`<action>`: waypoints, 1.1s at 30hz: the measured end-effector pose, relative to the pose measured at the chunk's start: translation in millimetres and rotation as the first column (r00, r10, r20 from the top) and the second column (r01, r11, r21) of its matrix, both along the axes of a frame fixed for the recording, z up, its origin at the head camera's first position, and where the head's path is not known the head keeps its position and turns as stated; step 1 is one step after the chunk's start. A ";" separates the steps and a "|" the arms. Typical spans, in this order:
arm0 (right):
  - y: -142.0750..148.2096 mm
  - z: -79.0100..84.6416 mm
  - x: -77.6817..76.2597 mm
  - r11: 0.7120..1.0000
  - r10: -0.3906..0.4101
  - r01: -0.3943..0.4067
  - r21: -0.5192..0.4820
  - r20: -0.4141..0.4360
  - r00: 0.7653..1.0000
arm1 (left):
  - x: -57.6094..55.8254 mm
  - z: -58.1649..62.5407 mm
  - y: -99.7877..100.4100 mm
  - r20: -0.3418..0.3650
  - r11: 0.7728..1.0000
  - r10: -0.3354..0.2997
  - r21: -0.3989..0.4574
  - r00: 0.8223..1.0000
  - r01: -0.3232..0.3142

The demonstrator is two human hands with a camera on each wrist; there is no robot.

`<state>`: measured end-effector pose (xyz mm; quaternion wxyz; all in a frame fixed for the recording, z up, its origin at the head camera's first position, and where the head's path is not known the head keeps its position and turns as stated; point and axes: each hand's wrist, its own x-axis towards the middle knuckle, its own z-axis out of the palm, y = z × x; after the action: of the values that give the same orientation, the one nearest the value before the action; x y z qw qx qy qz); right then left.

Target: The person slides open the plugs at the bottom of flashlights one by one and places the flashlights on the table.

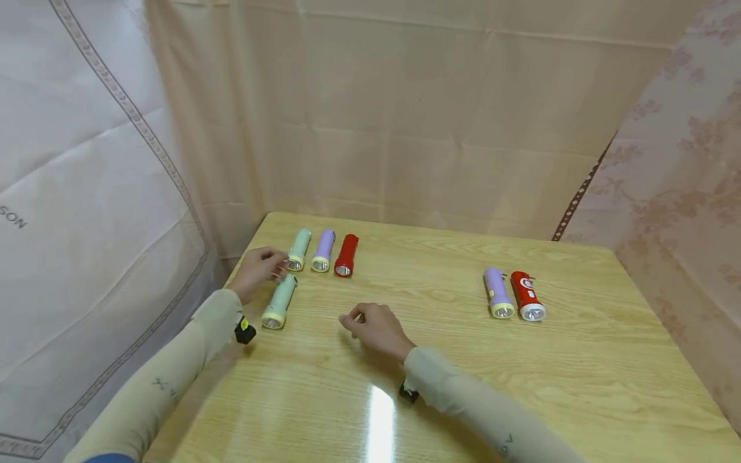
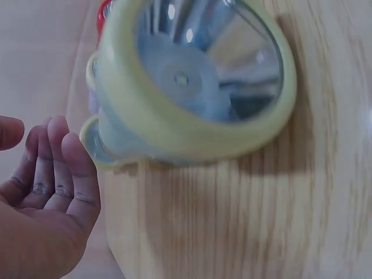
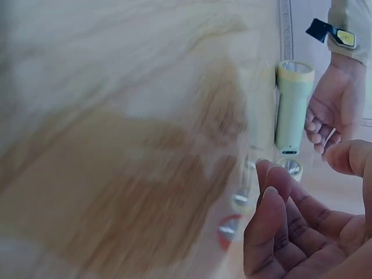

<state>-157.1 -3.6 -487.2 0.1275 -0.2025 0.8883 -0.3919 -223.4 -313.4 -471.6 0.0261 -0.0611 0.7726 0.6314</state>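
My left hand is at the table's left side, beside the tail of the nearer mint-green flashlight. In the left wrist view its fingers are loosely bent, with a gap to the thumb and nothing between them. That flashlight lies with its pale yellow lens rim toward me, and its lens fills much of the left wrist view. My right hand hovers over the middle of the table, fingers loosely curled around nothing. Behind the left hand lies another mint-green flashlight.
Beside the far green flashlight lie a purple flashlight and a red flashlight. Another purple flashlight and a red one with a white rim lie on the right of the wooden table. Cloth curtains surround the table.
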 end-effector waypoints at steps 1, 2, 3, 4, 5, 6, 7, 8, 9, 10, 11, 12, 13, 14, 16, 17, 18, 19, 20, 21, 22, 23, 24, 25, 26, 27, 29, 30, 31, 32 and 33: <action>-2.2 -0.6 0.5 1.000 0.004 -0.004 -0.004 0.007 1.000 | -0.5 -1.2 -2.5 0.005 1.000 0.001 -0.007 1.000 -0.001; -4.5 -0.8 1.0 1.000 0.008 -0.008 -0.009 0.016 1.000 | -1.0 -2.5 -4.9 0.011 1.000 0.003 -0.019 1.000 -0.003; -6.9 -1.2 1.5 1.000 0.012 -0.012 -0.016 0.024 1.000 | -1.2 -3.4 -6.9 0.018 1.000 0.006 -0.030 1.000 -0.006; -9.2 -1.4 1.8 1.000 0.016 -0.015 -0.020 0.031 0.999 | -1.3 -3.9 -8.4 0.024 0.999 0.011 -0.041 1.000 -0.010; -11.6 -1.4 2.3 1.000 0.019 -0.018 -0.025 0.037 0.999 | -1.1 -4.0 -9.5 0.030 0.999 0.016 -0.053 0.999 -0.015; -14.0 -1.5 2.9 0.999 0.023 -0.022 -0.031 0.042 0.999 | -1.0 -4.3 -10.7 0.038 0.998 0.020 -0.066 0.999 -0.017; -16.5 -1.4 3.5 0.999 0.026 -0.024 -0.035 0.044 0.999 | -0.9 -4.9 -12.0 0.044 0.997 0.020 -0.077 0.999 -0.017; -19.0 -1.2 4.2 0.999 0.028 -0.026 -0.037 0.045 0.999 | -0.8 -5.4 -12.7 0.052 0.996 0.024 -0.081 0.998 -0.020; -21.5 -1.2 5.0 0.999 0.029 -0.027 -0.038 0.045 0.999 | -0.8 -5.9 -13.4 0.060 0.996 0.026 -0.082 0.998 -0.021; -24.1 -1.1 5.7 0.999 0.030 -0.029 -0.039 0.046 0.998 | -0.7 -6.5 -13.9 0.068 0.996 0.029 -0.085 0.997 -0.023; -26.7 -0.8 6.4 0.999 0.032 -0.030 -0.039 0.046 0.998 | -0.7 -7.1 -14.4 0.077 0.996 0.030 -0.085 0.997 -0.023; -29.4 -0.4 7.0 0.999 0.034 -0.032 -0.039 0.047 0.998 | -0.4 -7.4 -15.0 0.083 0.996 0.027 -0.084 0.996 -0.020; -32.2 0.3 7.5 0.999 0.036 -0.034 -0.039 0.049 0.998 | -0.5 -8.2 -15.5 0.089 0.997 0.029 -0.080 0.996 -0.022; -35.1 1.0 7.9 0.999 0.038 -0.036 -0.040 0.048 0.998 | -0.6 -9.1 -16.1 0.095 0.997 0.033 -0.076 0.995 -0.026; -40.9 3.4 8.6 0.998 0.041 -0.039 -0.049 0.046 0.998 | -0.8 -10.8 -17.2 0.101 0.997 0.033 -0.070 0.994 -0.026; -43.8 4.6 8.5 0.998 0.043 -0.041 -0.052 0.044 0.998 | -1.0 -11.6 -17.7 0.103 0.997 0.032 -0.068 0.994 -0.025; -46.6 5.5 8.3 0.997 0.045 -0.042 -0.058 0.044 0.998 | -1.6 -12.6 -18.2 0.103 0.998 0.028 -0.067 0.994 -0.021; -49.6 6.6 7.8 0.997 0.047 -0.044 -0.063 0.044 0.998 | -2.5 -13.5 -18.6 0.106 0.997 0.030 -0.073 0.994 -0.022; -52.3 7.3 7.2 0.996 0.050 -0.046 -0.070 0.047 0.998 | -3.1 -13.9 -19.0 0.108 0.996 0.030 -0.082 0.994 -0.021; -54.7 7.7 6.5 0.996 0.054 -0.050 -0.075 0.056 0.997 | -3.8 -14.4 -19.3 0.109 0.996 0.028 -0.090 0.994 -0.018; -57.2 7.0 5.0 0.996 0.057 -0.052 -0.076 0.065 0.996 | -4.4 -15.2 -19.6 0.112 0.995 0.025 -0.096 0.993 -0.015; -59.3 6.5 4.2 0.995 0.060 -0.054 -0.080 0.071 0.996 | -4.7 -15.9 -19.7 0.115 0.994 0.024 -0.104 0.993 -0.012; -61.3 6.1 3.5 0.995 0.063 -0.056 -0.082 0.079 0.995 | -4.9 -16.6 -19.8 0.119 0.994 0.025 -0.113 0.993 -0.011; -63.1 5.5 2.9 0.995 0.067 -0.060 -0.084 0.086 0.994 | -5.0 -17.2 -20.0 0.122 0.992 0.027 -0.123 0.992 -0.011; -64.8 5.2 2.4 0.994 0.071 -0.063 -0.087 0.095 0.993 | -5.1 -17.8 -20.1 0.128 0.992 0.026 -0.127 0.991 -0.010; -66.4 4.6 1.8 0.994 0.074 -0.065 -0.086 0.096 0.993 | -5.5 -18.5 -20.1 0.134 0.991 0.025 -0.131 0.991 -0.007; -69.3 4.7 1.0 0.994 0.072 -0.062 -0.092 0.107 0.992 | -6.6 -19.1 -19.8 0.141 0.991 0.017 -0.134 0.990 0.002; -70.8 5.1 0.5 0.994 0.069 -0.058 -0.096 0.114 0.991 | -7.5 -19.3 -19.8 0.143 0.991 0.011 -0.134 0.990 0.008; -72.0 4.9 0.7 0.994 0.067 -0.055 -0.099 0.122 0.990 | -7.4 -20.2 -19.7 0.148 0.991 0.006 -0.132 0.989 0.014; -73.3 4.8 0.7 0.994 0.064 -0.051 -0.101 0.131 0.989 | -6.9 -20.9 -19.3 0.152 0.992 0.003 -0.127 0.988 0.016; -74.6 4.4 0.7 0.994 0.060 -0.046 -0.103 0.137 0.989 | -6.6 -21.8 -19.4 0.156 0.992 -0.001 -0.126 0.988 0.021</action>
<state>-156.4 -78.2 -482.7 0.1895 -0.2042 0.8510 -0.4453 -230.0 -332.7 -493.5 0.0858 -0.1076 0.8073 0.5738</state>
